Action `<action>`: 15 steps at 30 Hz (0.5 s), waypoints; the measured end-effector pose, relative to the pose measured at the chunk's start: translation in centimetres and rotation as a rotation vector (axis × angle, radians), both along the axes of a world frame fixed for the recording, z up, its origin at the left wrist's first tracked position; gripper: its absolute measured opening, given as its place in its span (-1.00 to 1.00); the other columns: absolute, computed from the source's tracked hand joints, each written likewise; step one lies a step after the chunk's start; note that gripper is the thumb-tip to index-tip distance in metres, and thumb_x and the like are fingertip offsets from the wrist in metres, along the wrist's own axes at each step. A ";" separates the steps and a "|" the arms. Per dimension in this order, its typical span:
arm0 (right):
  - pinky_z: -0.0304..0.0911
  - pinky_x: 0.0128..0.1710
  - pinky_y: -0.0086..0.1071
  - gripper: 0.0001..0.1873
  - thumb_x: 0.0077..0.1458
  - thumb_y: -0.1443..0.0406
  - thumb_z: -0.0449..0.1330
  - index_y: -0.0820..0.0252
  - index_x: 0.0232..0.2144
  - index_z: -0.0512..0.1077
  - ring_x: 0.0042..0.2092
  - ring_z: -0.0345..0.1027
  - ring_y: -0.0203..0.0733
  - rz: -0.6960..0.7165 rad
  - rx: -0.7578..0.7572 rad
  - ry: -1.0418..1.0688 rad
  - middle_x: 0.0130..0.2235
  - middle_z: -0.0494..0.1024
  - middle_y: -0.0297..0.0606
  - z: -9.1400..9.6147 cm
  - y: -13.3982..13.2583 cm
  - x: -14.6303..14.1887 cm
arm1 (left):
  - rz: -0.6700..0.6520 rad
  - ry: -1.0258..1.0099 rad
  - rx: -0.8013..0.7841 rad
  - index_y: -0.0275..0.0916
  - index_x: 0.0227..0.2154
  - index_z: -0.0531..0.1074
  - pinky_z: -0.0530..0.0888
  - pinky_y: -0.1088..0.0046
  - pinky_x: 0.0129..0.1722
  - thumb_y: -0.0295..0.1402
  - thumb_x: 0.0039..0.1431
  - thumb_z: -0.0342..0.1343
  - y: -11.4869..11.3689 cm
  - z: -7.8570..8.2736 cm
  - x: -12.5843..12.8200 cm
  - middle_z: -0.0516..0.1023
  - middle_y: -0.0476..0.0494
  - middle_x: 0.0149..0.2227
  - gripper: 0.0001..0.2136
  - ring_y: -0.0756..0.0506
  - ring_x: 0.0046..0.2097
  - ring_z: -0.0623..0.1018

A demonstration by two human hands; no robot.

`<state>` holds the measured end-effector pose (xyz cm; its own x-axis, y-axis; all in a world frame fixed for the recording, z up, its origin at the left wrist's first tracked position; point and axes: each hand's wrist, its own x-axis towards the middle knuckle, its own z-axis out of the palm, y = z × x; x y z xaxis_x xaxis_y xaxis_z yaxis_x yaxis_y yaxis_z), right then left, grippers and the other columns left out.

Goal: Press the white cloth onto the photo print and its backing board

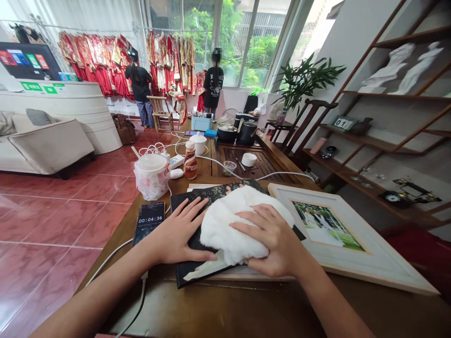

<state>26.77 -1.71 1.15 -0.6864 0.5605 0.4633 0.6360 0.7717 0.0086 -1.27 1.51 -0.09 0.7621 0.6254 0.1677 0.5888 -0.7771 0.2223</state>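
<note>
One white fluffy cloth (230, 225), grasped in the right hand (273, 239), is laid on one dark picture panel (218, 191); the panel is touched by the left hand (179, 234), fingers spread, palm down. From the cloth: one framed photograph (327, 225) at 3 o'clock; one phone (150, 220) at 9; one plastic-wrapped tub (151, 176) at 10; one brown-labelled bottle (190, 164) at 11; two black pots (247, 134) at 12. All are borne by one brown wooden table (246, 305). The floor (70, 197) is red-tiled. Two persons (213, 89) are seen between 10 and 12; two white statuettes (419, 68) are shelved between 1 and 2.

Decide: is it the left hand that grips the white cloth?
No, the right hand grips the white cloth, while the left hand rests on the dark panel.
</note>
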 end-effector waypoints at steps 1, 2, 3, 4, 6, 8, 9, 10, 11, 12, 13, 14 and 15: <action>0.07 0.05 0.10 -0.36 -0.15 0.22 0.26 0.10 0.06 0.38 0.02 0.26 0.17 -0.025 0.011 0.001 0.06 0.46 -0.12 0.0 0.2 0.3 | 0.002 -0.002 0.000 -0.19 0.40 -0.16 -0.12 0.03 0.36 0.31 0.12 -0.05 0.0 0.0 0.0 -0.17 -0.24 0.43 -0.05 -0.30 0.42 -0.12; 0.08 0.04 0.11 -0.38 -0.14 0.23 0.26 0.12 0.05 0.39 0.01 0.26 0.17 -0.048 0.029 0.002 0.05 0.46 -0.10 0.0 0.3 0.6 | 0.003 -0.004 0.000 -0.19 0.40 -0.16 -0.13 0.02 0.36 0.30 0.12 -0.05 0.0 0.1 0.0 -0.17 -0.24 0.43 -0.05 -0.30 0.42 -0.12; 0.09 0.03 0.12 -0.39 -0.13 0.23 0.26 0.14 0.05 0.39 0.01 0.26 0.18 -0.065 0.045 0.001 0.04 0.47 -0.08 0.1 0.4 0.7 | 0.003 -0.005 0.000 -0.18 0.40 -0.15 -0.13 0.02 0.36 0.30 0.13 -0.05 0.0 0.1 0.1 -0.17 -0.25 0.42 -0.06 -0.31 0.42 -0.12; 0.09 0.03 0.13 -0.39 -0.13 0.23 0.26 0.14 0.04 0.39 0.01 0.25 0.19 -0.070 0.054 0.000 0.04 0.47 -0.07 0.1 0.4 0.7 | 0.003 -0.004 -0.001 -0.18 0.40 -0.15 -0.13 0.02 0.36 0.30 0.13 -0.05 0.0 0.2 0.1 -0.17 -0.25 0.42 -0.06 -0.30 0.42 -0.12; 0.08 0.04 0.13 -0.38 -0.14 0.23 0.26 0.13 0.05 0.39 0.01 0.25 0.19 -0.052 0.045 -0.007 0.05 0.46 -0.08 0.1 0.2 0.3 | 0.000 -0.004 -0.002 -0.18 0.40 -0.15 -0.12 0.03 0.36 0.30 0.13 -0.04 0.0 0.2 0.1 -0.16 -0.24 0.42 -0.06 -0.30 0.42 -0.11; 0.07 0.06 0.13 -0.35 -0.16 0.22 0.26 0.10 0.07 0.38 0.03 0.26 0.19 -0.017 0.015 -0.010 0.08 0.45 -0.11 0.1 -0.1 -0.2 | -0.005 -0.012 0.000 -0.16 0.39 -0.14 -0.10 0.03 0.36 0.30 0.12 -0.03 -0.1 0.2 0.1 -0.15 -0.24 0.42 -0.06 -0.31 0.41 -0.10; 0.06 0.06 0.12 -0.34 -0.16 0.22 0.25 0.09 0.07 0.37 0.03 0.26 0.18 -0.002 -0.002 -0.009 0.09 0.44 -0.12 0.2 -0.2 -0.3 | -0.009 -0.020 0.002 -0.15 0.39 -0.13 -0.09 0.02 0.36 0.30 0.11 -0.01 -0.1 0.2 0.0 -0.14 -0.24 0.42 -0.06 -0.31 0.41 -0.09; 0.06 0.07 0.11 -0.34 -0.17 0.21 0.25 0.08 0.08 0.37 0.03 0.27 0.17 0.007 -0.012 -0.007 0.10 0.44 -0.14 0.2 -0.2 -0.4 | -0.013 -0.031 0.005 -0.15 0.39 -0.12 -0.07 0.01 0.35 0.29 0.11 0.00 -0.1 0.2 0.0 -0.13 -0.25 0.42 -0.07 -0.32 0.41 -0.07; 0.07 0.07 0.10 -0.34 -0.17 0.21 0.25 0.07 0.07 0.37 0.03 0.27 0.16 0.005 -0.015 -0.002 0.09 0.45 -0.15 0.2 -0.2 -0.3 | -0.015 -0.041 0.009 -0.14 0.39 -0.11 -0.06 0.00 0.35 0.28 0.11 0.01 -0.1 0.2 0.0 -0.12 -0.25 0.42 -0.07 -0.33 0.41 -0.06; 0.07 0.06 0.10 -0.35 -0.16 0.21 0.25 0.07 0.07 0.38 0.03 0.27 0.16 -0.007 -0.010 0.003 0.08 0.45 -0.15 0.2 0.0 -0.1 | -0.018 -0.049 0.013 -0.15 0.39 -0.11 -0.05 -0.01 0.35 0.27 0.11 0.02 -0.1 0.2 0.0 -0.11 -0.25 0.42 -0.08 -0.34 0.40 -0.05; 0.08 0.06 0.09 -0.37 -0.15 0.21 0.25 0.08 0.06 0.38 0.03 0.27 0.16 -0.026 0.003 0.007 0.07 0.46 -0.14 0.2 0.1 0.1 | -0.017 -0.053 0.017 -0.15 0.39 -0.10 -0.05 -0.01 0.35 0.27 0.12 0.02 -0.1 0.2 0.0 -0.11 -0.25 0.42 -0.08 -0.34 0.40 -0.04; 0.08 0.06 0.09 -0.38 -0.14 0.22 0.25 0.09 0.05 0.39 0.02 0.27 0.16 -0.047 0.018 0.009 0.06 0.46 -0.12 0.1 0.3 0.4 | -0.015 -0.053 0.018 -0.16 0.39 -0.10 -0.05 -0.01 0.35 0.26 0.12 0.02 -0.1 0.2 0.0 -0.11 -0.26 0.42 -0.08 -0.34 0.40 -0.04; 0.08 0.05 0.09 -0.40 -0.13 0.23 0.24 0.10 0.04 0.39 0.02 0.27 0.16 -0.067 0.034 0.009 0.06 0.46 -0.11 0.1 0.4 0.6 | -0.012 -0.050 0.018 -0.16 0.39 -0.09 -0.05 -0.02 0.35 0.26 0.12 0.02 -0.1 0.3 0.0 -0.10 -0.26 0.42 -0.08 -0.34 0.40 -0.04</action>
